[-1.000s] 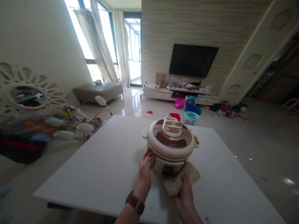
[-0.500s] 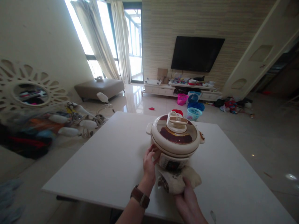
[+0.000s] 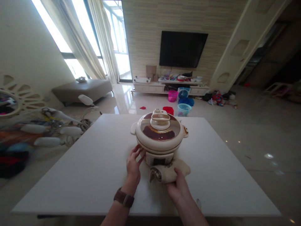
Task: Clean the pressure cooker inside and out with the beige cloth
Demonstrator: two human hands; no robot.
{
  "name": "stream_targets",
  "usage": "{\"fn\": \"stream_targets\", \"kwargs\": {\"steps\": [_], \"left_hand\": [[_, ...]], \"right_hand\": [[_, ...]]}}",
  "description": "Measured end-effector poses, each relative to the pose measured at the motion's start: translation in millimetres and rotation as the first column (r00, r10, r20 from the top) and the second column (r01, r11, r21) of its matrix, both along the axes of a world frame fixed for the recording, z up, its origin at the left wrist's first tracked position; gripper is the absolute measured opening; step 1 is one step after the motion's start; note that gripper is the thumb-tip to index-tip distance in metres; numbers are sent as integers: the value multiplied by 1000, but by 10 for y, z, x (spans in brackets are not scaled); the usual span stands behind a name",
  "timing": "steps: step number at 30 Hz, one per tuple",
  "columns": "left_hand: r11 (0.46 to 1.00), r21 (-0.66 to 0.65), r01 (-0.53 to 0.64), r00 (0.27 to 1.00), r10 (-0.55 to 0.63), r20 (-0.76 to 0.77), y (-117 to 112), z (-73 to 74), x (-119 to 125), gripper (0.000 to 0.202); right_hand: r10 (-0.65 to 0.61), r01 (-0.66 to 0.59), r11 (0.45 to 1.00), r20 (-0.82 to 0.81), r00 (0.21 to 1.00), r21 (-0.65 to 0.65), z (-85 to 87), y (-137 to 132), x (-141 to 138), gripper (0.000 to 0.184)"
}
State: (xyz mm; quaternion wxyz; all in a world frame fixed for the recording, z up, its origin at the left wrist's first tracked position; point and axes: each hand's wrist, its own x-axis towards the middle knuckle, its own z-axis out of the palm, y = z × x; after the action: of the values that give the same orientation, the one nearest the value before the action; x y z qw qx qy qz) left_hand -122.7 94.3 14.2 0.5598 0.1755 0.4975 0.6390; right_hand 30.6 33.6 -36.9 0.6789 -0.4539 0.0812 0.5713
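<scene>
A cream electric pressure cooker [image 3: 158, 146] with a brown, clear-topped lid [image 3: 160, 125] stands upright on the white table [image 3: 98, 166]. My left hand [image 3: 134, 163], with a brown band on the wrist, rests against the cooker's left side below the rim, its fingers spread. In my right hand [image 3: 177, 183] is a bunched beige cloth [image 3: 168, 172], gripped between thumb and fingers. The cloth lies against the cooker's front and covers the lower part of the dark control panel [image 3: 158, 160]. The fingers under the cloth are hidden.
A small clear object [image 3: 198, 204] lies near the table's front edge. Beyond the table, a blue basket [image 3: 184, 110], a pink basket [image 3: 172, 96] and a red container [image 3: 168, 110] stand on the floor. White lamp shades [image 3: 49, 142] crowd the left side.
The view has turned, so the scene sits further left. My right hand has raised the cloth slightly over the control panel. My left hand stays at the cooker's side.
</scene>
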Motion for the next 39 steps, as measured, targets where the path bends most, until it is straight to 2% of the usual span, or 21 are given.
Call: {"fn": "stream_targets", "kwargs": {"steps": [3, 6, 9, 11, 13, 16, 20, 22, 24, 27, 29, 32, 34, 37, 39], "left_hand": [[999, -3, -35, 999, 35, -5, 27, -18, 38, 38], [997, -4, -76, 997, 76, -11, 54, -22, 66, 37], [995, -15, -99, 995, 98, -18, 61, -25, 82, 37], [995, -19, -101, 994, 101, -30, 55, -36, 86, 38], [995, -15, -103, 994, 102, -42, 46, -51, 87, 38], [995, -10, -98, 994, 97, -50, 36, -56, 91, 39], [996, -12, -89, 995, 88, -41, 10, -10, 119, 39], [996, 0, -94, 995, 94, -27, -5, 19, 141, 40], [995, 12, -103, 995, 103, -16, -15, 38, 165, 41], [993, 6, -116, 993, 116, -10, -23, 52, 205, 41], [992, -2, -127, 992, 127, -6, -28, 60, 229, 42], [992, 4, -124, 992, 124, 1, -41, 73, 256, 43], [993, 17, -113, 994, 113, 5, -53, 75, 268, 45], [994, 33, -102, 995, 102, -3, -69, 58, 282, 48], [994, 40, -105, 994, 105, -15, -69, 41, 293, 47]], "right_hand": [[-42, 33, 987, -54, 998, -160, 164, 70, 358, 22], [-120, 128, 986, 80, 990, -107, 342, 116, 572, 31], [-169, 171, 985, 238, 956, 14, 414, 66, 413, 45], [-134, 117, 991, 364, 922, 67, 387, -17, 154, 55], [-93, 86, 996, 531, 842, 39, 326, -86, -88, 58], [-53, 75, 997, 675, 736, -4, 247, -46, -144, 58], [-40, 91, 995, 702, 711, -35, 217, 268, 274, 59], [-28, 75, 997, 718, 696, -34, 210, 376, 387, 57], [-36, 83, 996, 733, 680, -29, 201, 351, 332, 56], [-28, 60, 998, 778, 627, -12, 199, 150, 129, 59], [-12, 30, 1000, 777, 629, -9, 199, 71, 90, 60], [-16, 50, 998, 755, 655, -23, 197, 161, 197, 56], [-37, 86, 996, 765, 643, -24, 203, 241, 227, 54], [-63, 98, 995, 804, 592, 5, 225, 174, 80, 58], [-50, 58, 998, 827, 561, 21, 245, 61, -30, 60]]}}
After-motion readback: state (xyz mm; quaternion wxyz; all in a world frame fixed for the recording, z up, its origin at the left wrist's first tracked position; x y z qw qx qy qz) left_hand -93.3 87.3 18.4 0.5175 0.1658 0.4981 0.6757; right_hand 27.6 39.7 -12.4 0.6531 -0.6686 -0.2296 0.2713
